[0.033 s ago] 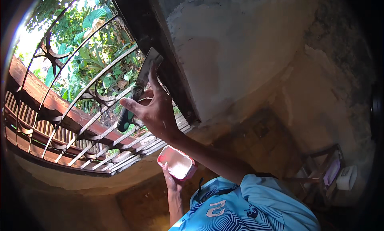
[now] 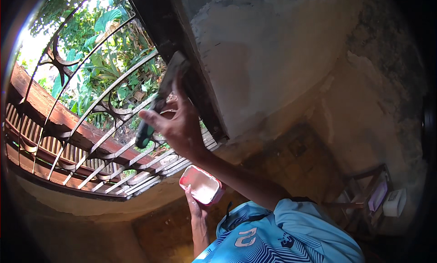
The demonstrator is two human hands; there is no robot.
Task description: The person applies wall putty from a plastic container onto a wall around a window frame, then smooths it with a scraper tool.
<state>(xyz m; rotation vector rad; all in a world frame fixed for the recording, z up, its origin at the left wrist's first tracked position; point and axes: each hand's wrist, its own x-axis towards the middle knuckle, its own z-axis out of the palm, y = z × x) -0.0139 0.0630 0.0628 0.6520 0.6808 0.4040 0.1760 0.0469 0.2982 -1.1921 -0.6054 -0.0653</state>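
Right hand [image 2: 181, 130] holds a scraper [image 2: 158, 101], left hand [image 2: 195, 209] a tub [image 2: 218, 194].
Right curls round the handle [image 2: 145, 134], forefinger [image 2: 179, 84] along the blade [image 2: 176, 62] at the frame's [image 2: 207, 90] inner edge, contact unclear; left clasps the tub below the grille's [image 2: 60, 66] lower edge.

Below our right hand [image 2: 180, 126] we wear a light-blue short-sleeved jersey [image 2: 314, 224] with navy stripes [image 2: 277, 254], pale marking [image 2: 246, 237] and dark emblem [image 2: 287, 241].
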